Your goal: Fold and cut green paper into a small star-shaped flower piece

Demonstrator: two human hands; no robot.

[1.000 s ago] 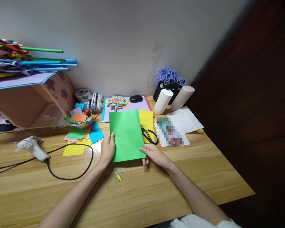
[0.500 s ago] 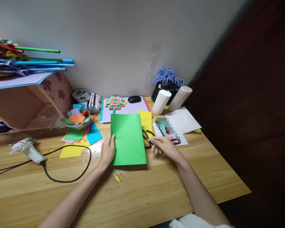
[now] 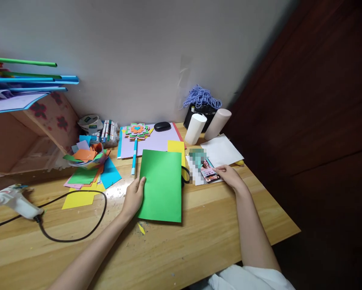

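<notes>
Head view: flower looks assembled, green sheet uncut, left hand clamping it, right hand at phone, finger closure unclear

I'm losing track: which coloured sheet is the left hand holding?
The large green sheet, its left edge in the left hand; the blue sheet farther left and the yellow sheet partly behind it lie unheld.

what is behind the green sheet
Yellow paper and a black scissors handle stick out past the green sheet; the rest of both is covered.
</notes>
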